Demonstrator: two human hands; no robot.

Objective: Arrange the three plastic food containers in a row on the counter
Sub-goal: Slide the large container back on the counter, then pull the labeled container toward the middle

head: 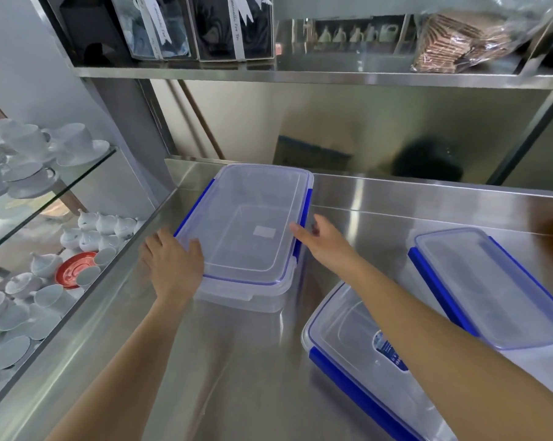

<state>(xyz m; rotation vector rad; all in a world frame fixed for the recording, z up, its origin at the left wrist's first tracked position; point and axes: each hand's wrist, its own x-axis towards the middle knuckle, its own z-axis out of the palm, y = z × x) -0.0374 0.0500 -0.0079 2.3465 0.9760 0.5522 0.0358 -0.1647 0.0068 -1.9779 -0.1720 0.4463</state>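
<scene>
Head view: left hand (pixel 173 259) and right hand (pixel 327 241), fingers spread, press opposite sides of the far container (pixel 246 230) on the steel counter (pixel 237 361).

counter (pixel 237 361): brushed glossy steel | containers (pixel 246 224): clear smooth plastic, blue clips | side shelf (pixel 78 173): glass

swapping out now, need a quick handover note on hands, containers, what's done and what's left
Left hand: open, flat against the near left corner of the far container.
Right hand: open, at that container's right blue clip; contact unclear.
Far container sits lidded at the counter's back left.
Near container and right container lie angled, not lined up.
Done: one roughly placed. Left: square it, then row the other two beside it.
</scene>
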